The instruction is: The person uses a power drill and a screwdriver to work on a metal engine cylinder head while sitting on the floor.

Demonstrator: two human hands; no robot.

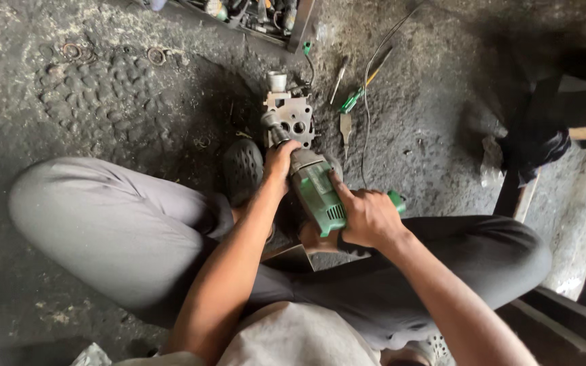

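While the right hand (369, 218) is gripping the green power tool (317, 192), the left hand (279, 161) is closing around its nose, apparently against the metal block (290, 118) at twelve o'clock.

A green and grey angle grinder (317, 193) lies slanted over the person's lap, its head pressed against a grey metal engine part (289, 115) with 2 round bores, resting on the dirty floor.
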